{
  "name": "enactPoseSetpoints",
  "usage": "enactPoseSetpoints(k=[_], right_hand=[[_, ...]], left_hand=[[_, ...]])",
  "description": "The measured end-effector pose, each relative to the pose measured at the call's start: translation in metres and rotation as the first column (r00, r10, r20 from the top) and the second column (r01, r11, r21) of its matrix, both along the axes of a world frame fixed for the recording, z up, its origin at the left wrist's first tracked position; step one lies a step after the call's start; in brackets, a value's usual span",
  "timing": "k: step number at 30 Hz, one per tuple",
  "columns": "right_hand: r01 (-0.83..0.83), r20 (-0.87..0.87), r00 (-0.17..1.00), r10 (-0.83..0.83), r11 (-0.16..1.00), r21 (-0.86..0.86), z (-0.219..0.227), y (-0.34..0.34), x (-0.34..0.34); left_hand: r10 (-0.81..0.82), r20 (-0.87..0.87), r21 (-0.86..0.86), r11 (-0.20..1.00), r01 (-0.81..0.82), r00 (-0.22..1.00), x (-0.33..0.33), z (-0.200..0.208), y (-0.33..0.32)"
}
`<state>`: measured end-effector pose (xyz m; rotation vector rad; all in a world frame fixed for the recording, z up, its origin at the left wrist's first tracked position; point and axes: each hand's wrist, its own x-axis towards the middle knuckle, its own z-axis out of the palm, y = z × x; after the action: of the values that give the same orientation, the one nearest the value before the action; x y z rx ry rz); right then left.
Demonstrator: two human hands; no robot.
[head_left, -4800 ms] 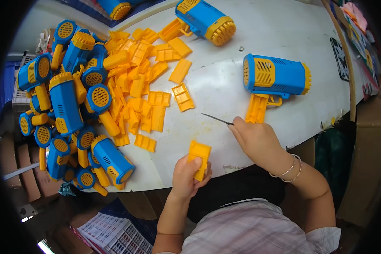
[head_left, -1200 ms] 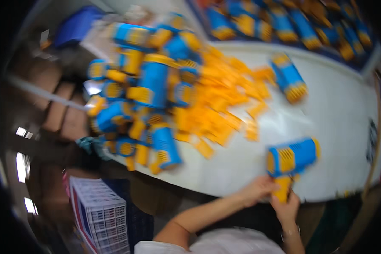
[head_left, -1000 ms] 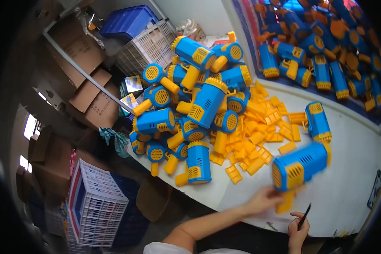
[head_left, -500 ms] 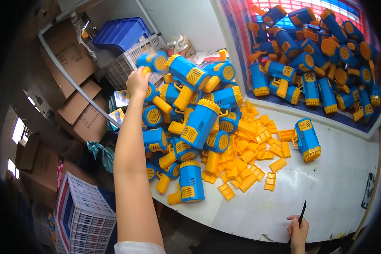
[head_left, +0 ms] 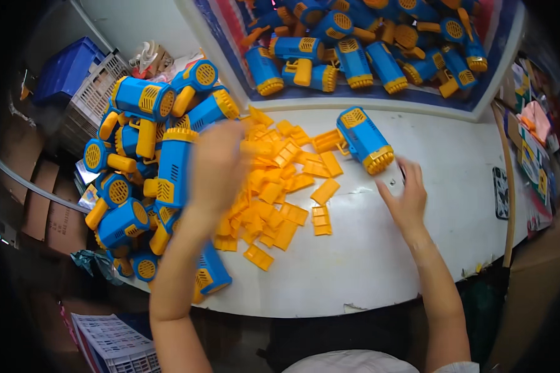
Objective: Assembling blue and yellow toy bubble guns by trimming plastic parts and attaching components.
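Note:
My left hand (head_left: pixel 219 168), smeared by motion, is above the heap's right side. Its fingers cannot be made out. Under and beside it lies a heap of blue and yellow toy bubble guns (head_left: pixel 179 163). Loose yellow plastic covers (head_left: pixel 286 233) are spread to the right of the heap. A single toy bubble gun (head_left: pixel 366 140) lies apart, its yellow handle pointing left. My right hand (head_left: pixel 409 196) is just beside its toothed yellow end, thumb spread away from the fingers. A slim black tool (head_left: pixel 403 171) shows in part at those fingers.
Behind the white table (head_left: pixel 354 267) stands a large bin (head_left: pixel 379 105) full of more toy bubble guns. A phone-like patterned object (head_left: pixel 500 193) lies by the right edge. Crates, including a blue one (head_left: pixel 68 71), and cardboard boxes (head_left: pixel 62 214) crowd the left.
My left hand has come back from the heap's far left, and the toy bubble gun it held is out of its grasp. My right hand has moved forward to the single toy. The view has shifted right.

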<state>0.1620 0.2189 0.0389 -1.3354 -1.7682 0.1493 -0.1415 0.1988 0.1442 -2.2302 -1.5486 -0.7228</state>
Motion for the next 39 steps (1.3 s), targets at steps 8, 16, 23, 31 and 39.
enactPoseSetpoints(k=[8,16,23,31,39], right_hand=[[0.035,0.016,0.999,-0.031,0.961,-0.275,-0.009,0.048,-0.012],[0.072,0.000,0.997,-0.073,0.986,-0.149,-0.012,-0.013,0.042],[-0.295,-0.485,0.874,-0.020,0.771,-0.564,-0.014,-0.121,0.028],[-0.415,-0.534,0.843,0.067,0.713,-0.565,-0.005,-0.149,0.020],[-0.656,-0.763,0.630,-0.145,0.428,-0.622,-0.019,-0.152,-0.005]], left_hand=[[0.184,0.196,-0.553,0.832,-0.047,0.963,0.093,-0.117,0.096],[0.276,0.071,-0.727,0.673,-0.140,0.958,0.148,-0.088,0.026],[0.230,0.240,-0.549,0.834,-0.063,0.943,0.119,-0.129,-0.062],[0.268,0.152,-0.573,0.808,-0.136,0.951,0.123,-0.120,-0.074],[0.039,0.695,-0.316,0.913,0.257,0.718,0.131,-0.118,-0.165]])
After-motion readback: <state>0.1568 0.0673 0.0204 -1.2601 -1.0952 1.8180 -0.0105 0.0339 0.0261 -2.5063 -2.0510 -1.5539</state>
